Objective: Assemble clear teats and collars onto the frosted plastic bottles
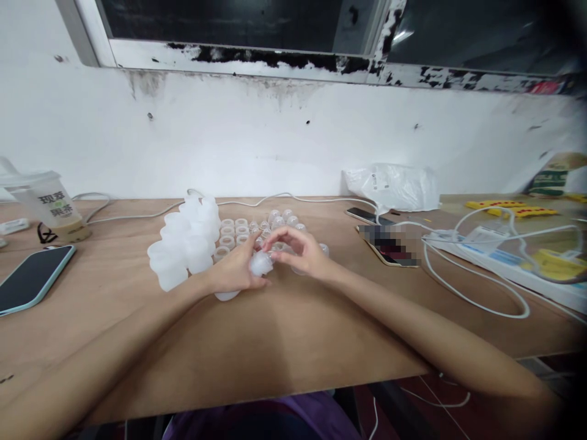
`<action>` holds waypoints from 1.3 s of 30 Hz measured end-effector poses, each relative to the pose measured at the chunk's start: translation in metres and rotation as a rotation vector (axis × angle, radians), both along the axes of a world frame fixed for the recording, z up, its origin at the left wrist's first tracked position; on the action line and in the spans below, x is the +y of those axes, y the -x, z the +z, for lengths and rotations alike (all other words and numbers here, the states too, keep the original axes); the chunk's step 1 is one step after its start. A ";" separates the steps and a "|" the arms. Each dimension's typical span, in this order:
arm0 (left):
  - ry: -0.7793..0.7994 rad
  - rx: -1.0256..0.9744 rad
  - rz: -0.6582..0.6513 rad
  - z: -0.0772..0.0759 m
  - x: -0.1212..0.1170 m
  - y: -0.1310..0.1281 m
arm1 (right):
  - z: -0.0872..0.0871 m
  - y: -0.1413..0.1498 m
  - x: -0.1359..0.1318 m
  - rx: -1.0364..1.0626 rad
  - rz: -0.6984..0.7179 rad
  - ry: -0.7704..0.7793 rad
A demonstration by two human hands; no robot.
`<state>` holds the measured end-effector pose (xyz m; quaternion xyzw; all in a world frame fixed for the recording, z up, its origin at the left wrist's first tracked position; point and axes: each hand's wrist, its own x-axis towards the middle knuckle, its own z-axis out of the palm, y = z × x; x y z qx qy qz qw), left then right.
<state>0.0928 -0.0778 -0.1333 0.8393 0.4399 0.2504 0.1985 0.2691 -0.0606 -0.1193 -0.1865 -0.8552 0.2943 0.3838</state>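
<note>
My left hand [236,269] is closed around a small, rounded, frosted white plastic piece [260,263], thumb on top and fingers beneath. My right hand [300,249] meets it from the right, its curved fingers and thumb pinching at the piece's upper right edge. Behind the left hand, frosted white plastic cups [188,241] stand in a cluster. Beside them are rows of translucent plastic rings [228,232]. Clear domed plastic pieces [287,217] sit behind the right hand, which partly hides them.
A drink cup [50,205] and a phone [34,278] are at the left. To the right lie two more phones, one dark [367,215] and one blurred [389,247], a white plastic bag [394,185], and a power strip [513,260] with looping white cables. The table's front edge [275,394] runs below my arms.
</note>
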 end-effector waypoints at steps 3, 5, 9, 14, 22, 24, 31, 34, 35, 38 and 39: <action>-0.011 0.017 0.011 0.001 -0.004 -0.003 | -0.005 0.004 -0.004 -0.141 -0.218 0.070; -0.022 0.033 0.005 0.002 -0.006 -0.005 | -0.007 0.005 -0.007 -0.345 -0.214 0.185; -0.046 0.055 0.000 0.002 -0.010 -0.003 | 0.001 0.000 -0.009 -0.424 -0.041 0.092; -0.111 -0.049 0.049 -0.004 -0.031 0.011 | 0.020 -0.014 -0.009 -0.297 0.147 -0.166; -0.478 -0.302 0.372 -0.032 -0.058 0.045 | -0.003 -0.004 -0.025 -0.742 0.084 -0.278; -0.633 -0.246 0.334 -0.033 -0.055 0.050 | -0.010 0.004 -0.028 -0.806 0.029 -0.361; -0.936 0.282 0.299 -0.026 -0.052 0.062 | -0.019 0.037 -0.036 -0.817 0.056 -0.574; -0.956 0.375 0.360 -0.028 -0.051 0.065 | -0.024 0.054 -0.038 -0.793 0.124 -0.620; -0.958 0.388 0.371 -0.029 -0.050 0.066 | -0.025 0.058 -0.038 -0.790 0.141 -0.633; -0.952 0.409 0.380 -0.032 -0.046 0.066 | -0.026 0.067 -0.035 -0.795 0.161 -0.652; -0.941 0.412 0.376 -0.033 -0.045 0.066 | -0.026 0.069 -0.034 -0.799 0.160 -0.653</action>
